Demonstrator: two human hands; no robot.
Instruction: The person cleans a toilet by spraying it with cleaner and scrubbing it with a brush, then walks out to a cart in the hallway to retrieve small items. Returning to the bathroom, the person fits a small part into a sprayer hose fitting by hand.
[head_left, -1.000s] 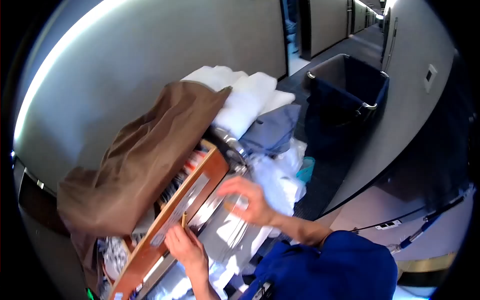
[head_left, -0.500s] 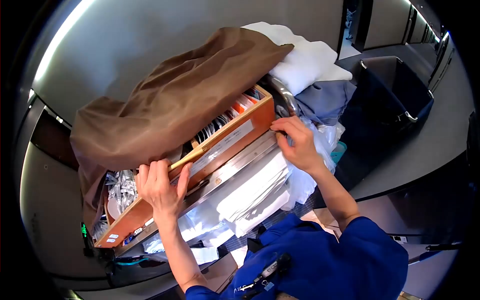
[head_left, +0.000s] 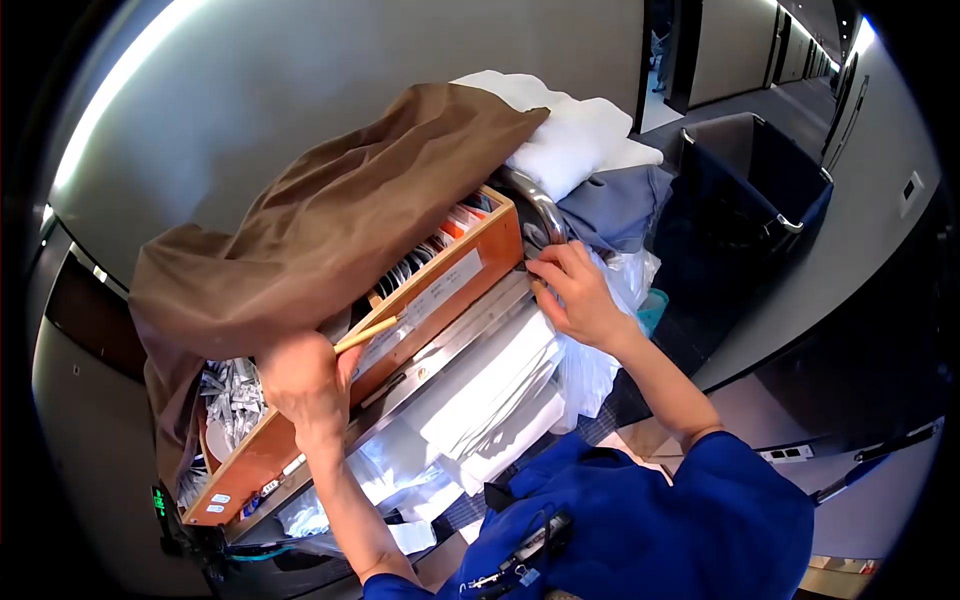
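Observation:
My left hand (head_left: 308, 380), slightly blurred, is closed on a yellow pencil (head_left: 368, 334) that sticks out past the thumb. It is at the near side of a wooden box (head_left: 375, 375) filled with small packets. A white label (head_left: 440, 290) is fixed on the box's front. My right hand (head_left: 578, 295) has its fingertips pinched at the right end of the metal ledge (head_left: 470, 335), close to the curved metal handle (head_left: 540, 205); what they grip, if anything, is hidden. Brown cloth (head_left: 300, 225) drapes over much of the box.
White cloth (head_left: 560, 130) and grey cloth (head_left: 620, 205) hang at the cart's right end. Below the ledge are white sheets (head_left: 490, 390) and clear plastic bags (head_left: 590, 380). A dark fabric bin (head_left: 740, 185) stands to the right, with a corridor behind it.
My left hand has turned and closed further, so the pencil now points out from it over the box. My right hand keeps its place at the ledge's end. The view has shifted slightly.

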